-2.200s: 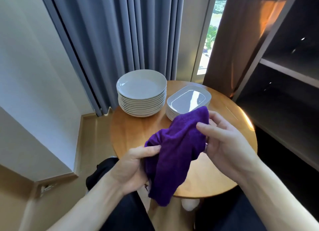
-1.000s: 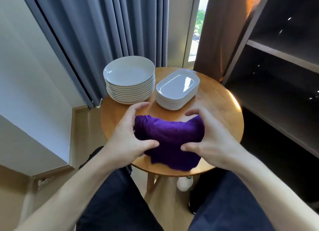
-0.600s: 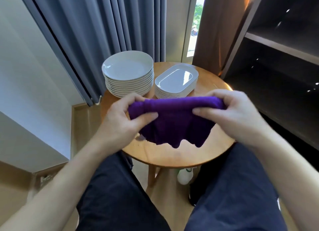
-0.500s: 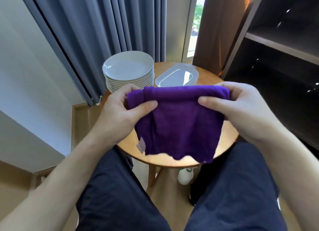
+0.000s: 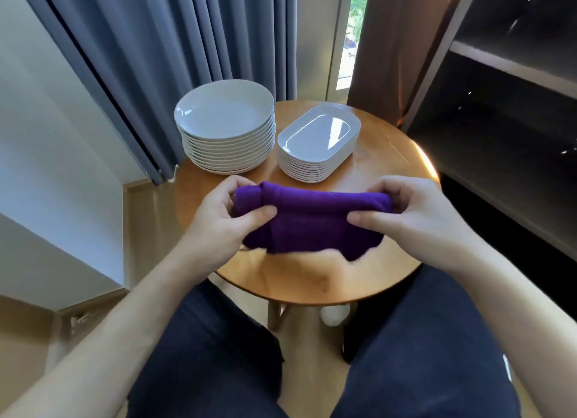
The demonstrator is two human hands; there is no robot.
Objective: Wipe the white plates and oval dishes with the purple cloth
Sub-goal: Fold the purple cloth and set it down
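The purple cloth (image 5: pixel 312 220) is folded into a thick band and held just above the round wooden table (image 5: pixel 387 155). My left hand (image 5: pixel 218 227) pinches its left end and my right hand (image 5: pixel 415 214) pinches its right end, thumbs on top. Behind the cloth stand two stacks: round white plates (image 5: pixel 226 127) at the back left and white oval dishes (image 5: pixel 318 142) at the back right. Neither hand touches the stacks.
Grey curtains (image 5: pixel 175 42) hang behind the table, with a brown curtain (image 5: pixel 396 42) and a window strip to the right. A dark shelf unit (image 5: pixel 512 111) stands close on the right. My legs in dark trousers (image 5: pixel 218 355) sit under the table's near edge.
The cloth hung open between my hands half a second ago; now it is folded down into a narrower band and lowered towards the table.
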